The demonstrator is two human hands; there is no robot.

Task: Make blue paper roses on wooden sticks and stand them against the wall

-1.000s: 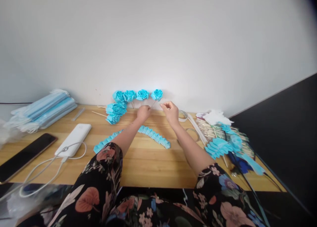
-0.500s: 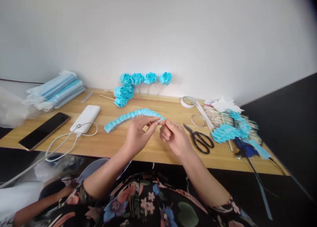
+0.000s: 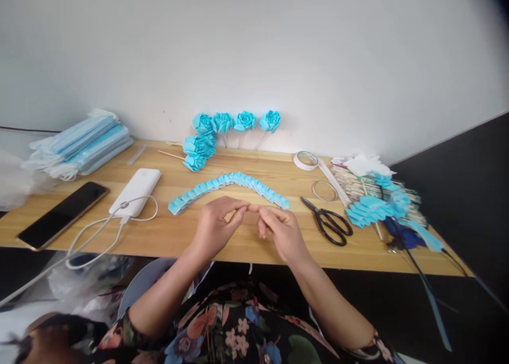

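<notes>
Pleated light-blue strip (image 3: 233, 179): papery, matt, ridged. Artificial blue roses (image 3: 244, 121): crinkled, papery. Tabletop (image 3: 159, 239): smooth wood, faint sheen. Phone (image 3: 63, 214): glossy black screen. Power bank (image 3: 136, 190): smooth white plastic. Scissors (image 3: 317, 212): dark metal blades.

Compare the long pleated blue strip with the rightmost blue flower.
The pleated strip lies in an arc on the table; the rightmost flower has its head raised, showing against the wall. The strip is long and narrow, the flower head rounded and layered. The strip looks paler than the flower. Both are blue and folded-looking.
</notes>
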